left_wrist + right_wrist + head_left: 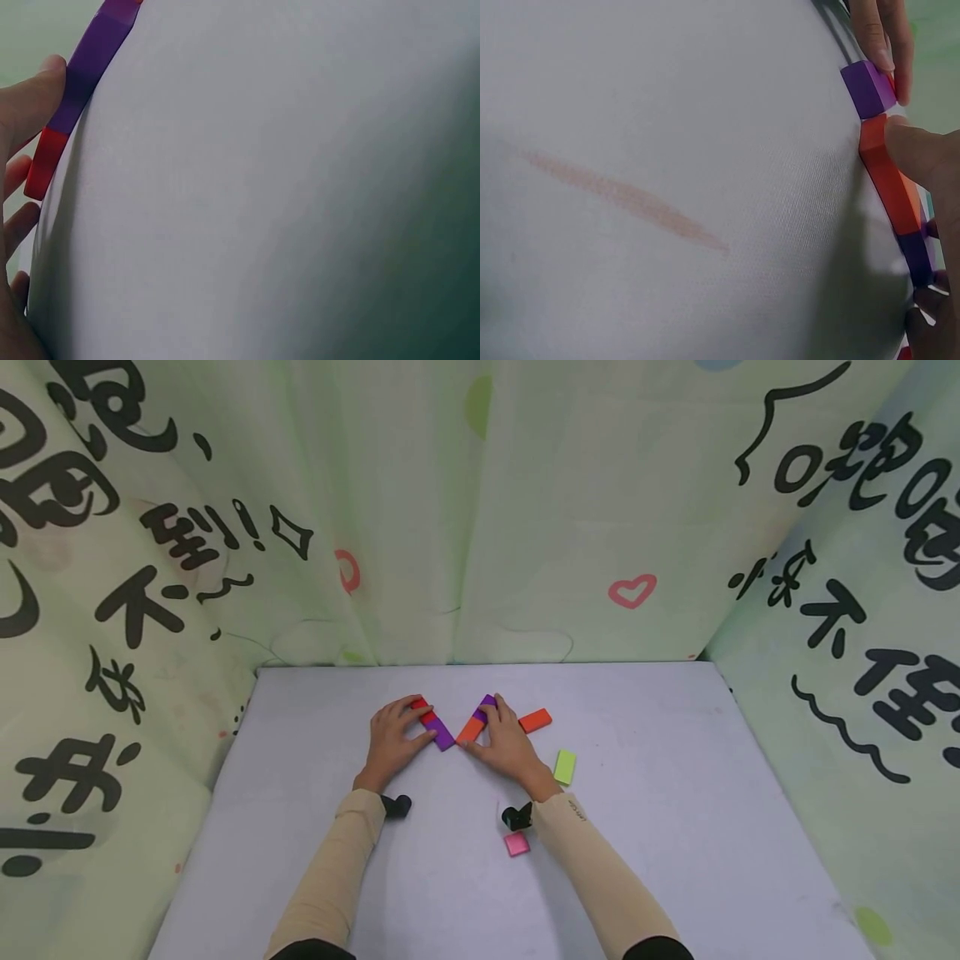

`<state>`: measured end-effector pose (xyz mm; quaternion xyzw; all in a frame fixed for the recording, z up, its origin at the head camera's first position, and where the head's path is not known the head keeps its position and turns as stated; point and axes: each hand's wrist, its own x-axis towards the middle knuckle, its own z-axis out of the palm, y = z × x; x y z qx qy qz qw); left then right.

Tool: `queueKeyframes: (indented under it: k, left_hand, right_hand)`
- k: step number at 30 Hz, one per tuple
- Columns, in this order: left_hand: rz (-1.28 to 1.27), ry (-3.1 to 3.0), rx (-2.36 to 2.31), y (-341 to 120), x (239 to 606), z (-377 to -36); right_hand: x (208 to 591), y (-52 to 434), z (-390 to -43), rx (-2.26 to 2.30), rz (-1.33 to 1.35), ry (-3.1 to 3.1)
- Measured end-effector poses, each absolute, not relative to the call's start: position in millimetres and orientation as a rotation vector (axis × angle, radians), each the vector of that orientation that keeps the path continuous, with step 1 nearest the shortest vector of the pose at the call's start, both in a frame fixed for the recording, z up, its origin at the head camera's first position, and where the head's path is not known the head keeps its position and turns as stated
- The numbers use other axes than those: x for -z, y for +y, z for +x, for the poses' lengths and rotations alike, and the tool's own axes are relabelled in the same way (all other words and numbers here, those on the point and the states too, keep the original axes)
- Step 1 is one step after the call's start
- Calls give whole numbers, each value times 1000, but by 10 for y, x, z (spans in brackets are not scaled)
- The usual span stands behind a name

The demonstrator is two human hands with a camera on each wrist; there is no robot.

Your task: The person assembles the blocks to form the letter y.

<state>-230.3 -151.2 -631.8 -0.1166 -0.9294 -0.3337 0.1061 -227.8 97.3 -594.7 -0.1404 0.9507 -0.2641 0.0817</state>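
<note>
On the white table two short rows of blocks lean toward each other in a V. The left row has a red block (424, 708) at its far end and a purple block (441, 734) at the near end. My left hand (392, 739) holds this row, thumb against the purple block and fingertips by the red one. In the right row, an orange block (471, 729) lies nearest the V's point, with another purple block (488, 702) beyond it. My right hand (510, 750) grips that row between thumb and fingers. The rows' near ends almost meet.
A loose orange block (536, 720) lies just right of my right hand. Closer in are a lime green block (565, 767) and a pink block (517, 844), the latter beside the right wrist camera (517, 817). Printed curtains (540, 527) enclose the table's back and sides.
</note>
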Motion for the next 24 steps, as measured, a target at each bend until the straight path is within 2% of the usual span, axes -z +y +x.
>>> queueKeyframes:
  k: [24]
  left_hand:
    - [-319, -2773, 1013, -1490, 6276, -2296]
  right_hand:
    - [5936, 1052, -2142, 858, -418, 2872]
